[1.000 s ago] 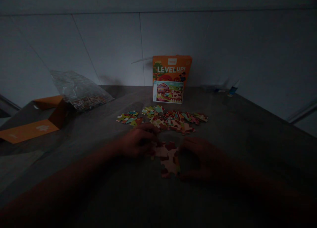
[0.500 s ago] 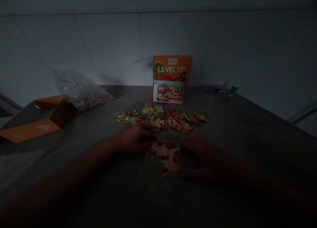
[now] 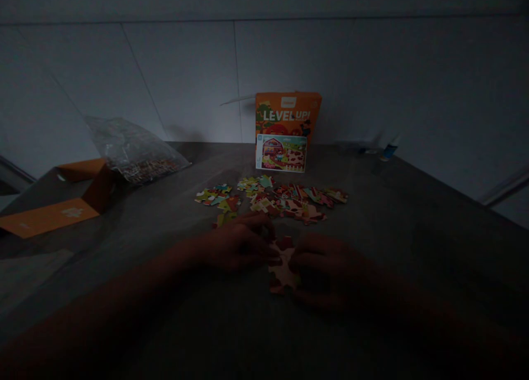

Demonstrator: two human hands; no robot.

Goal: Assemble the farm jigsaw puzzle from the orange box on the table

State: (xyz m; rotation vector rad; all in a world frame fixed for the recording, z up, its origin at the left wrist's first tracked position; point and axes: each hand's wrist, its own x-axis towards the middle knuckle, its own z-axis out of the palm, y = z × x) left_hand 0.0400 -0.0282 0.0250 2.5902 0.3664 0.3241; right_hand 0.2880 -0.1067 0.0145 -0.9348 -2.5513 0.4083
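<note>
Several joined jigsaw puzzle pieces, pale with brown patches, lie flat on the dark table. From the left, my left hand covers their left part, with bent fingers closed on a puzzle piece that is mostly hidden. My right hand grips the right edge of the joined pieces, fingers over the upper side and thumb at the lower corner. Just beyond both hands, loose puzzle pieces are spread in overlapping heaps. A green piece lies close behind my left hand. Dim light blurs the finger details.
An orange box stands at the back, a farm picture card leaning on it. To the left are a clear bag of pieces, an open orange-lined box and a pale sheet. A small blue-labelled bottle stands back right.
My left hand has moved right and nearer, over the left part of the joined pieces, uncovering a green piece behind it. My right hand's fingers have moved left onto the pieces.
</note>
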